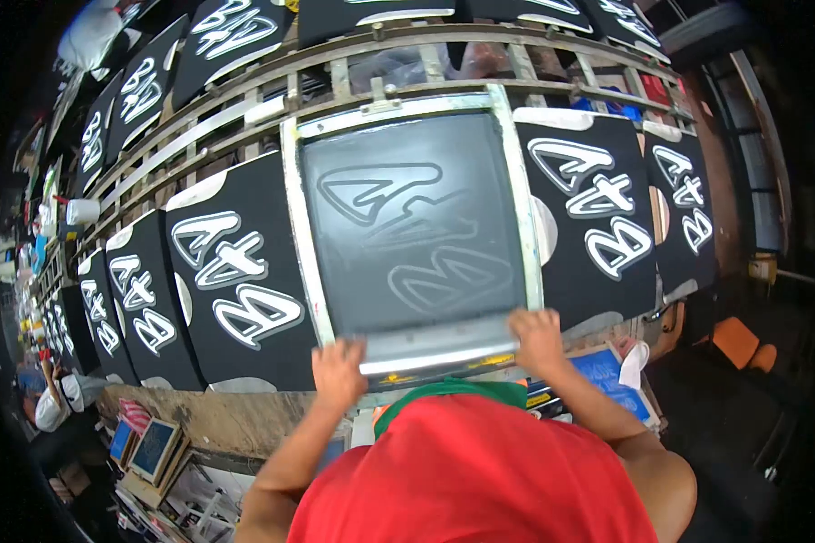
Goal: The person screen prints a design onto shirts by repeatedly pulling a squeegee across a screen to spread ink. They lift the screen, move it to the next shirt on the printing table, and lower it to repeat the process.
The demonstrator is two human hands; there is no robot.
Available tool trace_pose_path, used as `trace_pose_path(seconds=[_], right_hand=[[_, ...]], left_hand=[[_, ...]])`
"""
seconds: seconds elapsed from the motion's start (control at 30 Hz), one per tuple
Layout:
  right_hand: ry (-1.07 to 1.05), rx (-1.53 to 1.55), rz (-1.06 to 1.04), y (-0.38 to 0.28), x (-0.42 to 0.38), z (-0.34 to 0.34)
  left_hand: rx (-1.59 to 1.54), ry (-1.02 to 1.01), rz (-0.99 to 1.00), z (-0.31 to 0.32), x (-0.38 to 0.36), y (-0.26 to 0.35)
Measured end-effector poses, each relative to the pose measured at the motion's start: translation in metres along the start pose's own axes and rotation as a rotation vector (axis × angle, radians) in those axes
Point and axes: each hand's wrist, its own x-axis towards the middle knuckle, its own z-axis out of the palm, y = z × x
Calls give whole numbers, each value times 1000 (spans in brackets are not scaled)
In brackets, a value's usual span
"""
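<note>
Essentially, a workshop seen from above, the view curved at its borders: a long desk (pixel 254 421) crosses from left to right, covered in a row of black cloth panels (pixel 199 357) with bold white lettering (pixel 598 195). Beyond them run wooden slatted rails (pixel 340 77), with a second row of lettered panels on the far side. In the middle lies a screen frame (pixel 304 231), its grey mesh (pixel 407 271) marked by faint outlined letters, directly in front of a wearer in a red shirt (pixel 480 471). A silvery bar (pixel 439 356) spans the frame's near end. The left hand (pixel 340 366) and right hand (pixel 536 339) sit at its two ends, fingers curled closed around it, their undersides hidden. Sideways room is tight: a black panel adjoins each long side of the frame, and the far end reaches the slats. On the near side, the bar is close to the wearer's body. The mesh gives an open stretch between the bar and the far rail. More space lies at right, where dark floor surrounds an orange chair (pixel 738 342). At lower left, small framed screens (pixel 154 450) crowd the floor near the desk.
</note>
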Motion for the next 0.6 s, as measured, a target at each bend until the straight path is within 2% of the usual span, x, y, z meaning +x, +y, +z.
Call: trace_pose_path(seconds=[0.07,0.13,0.17,0.2,0.23,0.27,0.3,0.33,0.4,0.5,0.6], right_hand=[[-65,41,19,-9,-25,-12],[-100,92,-33,-1,-6,-21],[55,86,-68,6,25,-28],[26,85,-2,10,70,-49],[117,80,24,15,115,-64],[142,33,19,18,163,-88],[311,3,-108,34,212,-95],[314,-11,-49,41,257,-108],[379,-41,-84,64,335,-117],[298,-34,13,59,365,-132],[264,-14,36,49,317,-120]], left_hand=[[-143,-46,75,0,-28,5],[-95,-78,77,-16,4,-5],[-37,-23,92,-27,33,-15],[-11,77,77,-32,70,-31],[98,49,31,-71,113,-27],[93,149,32,-80,157,-43],[72,307,117,-83,203,-66],[135,297,55,-99,244,-72],[83,447,89,-106,314,-96],[96,409,-44,-99,350,-100],[50,374,-70,-100,297,-75]])
